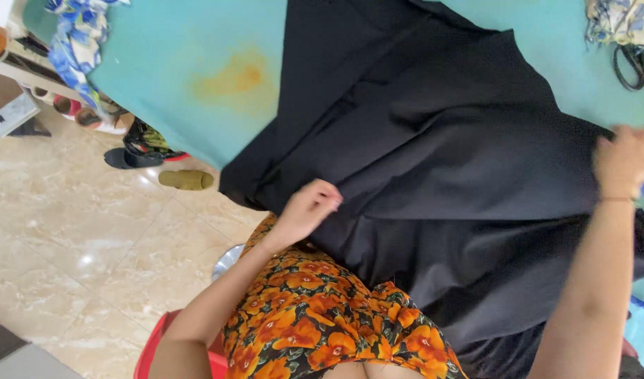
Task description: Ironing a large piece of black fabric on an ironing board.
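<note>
Head view: left hand and right hand pinch the black cloth with curled fingers; it looks soft, light, best gripped along its edges

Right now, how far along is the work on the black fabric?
Done: the black fabric is spread over the teal table. In hand: the left hand pinches its near edge and the right hand grips its right side. Left: it is still creased, with its lower part hanging off the table edge over the person's lap.
</note>
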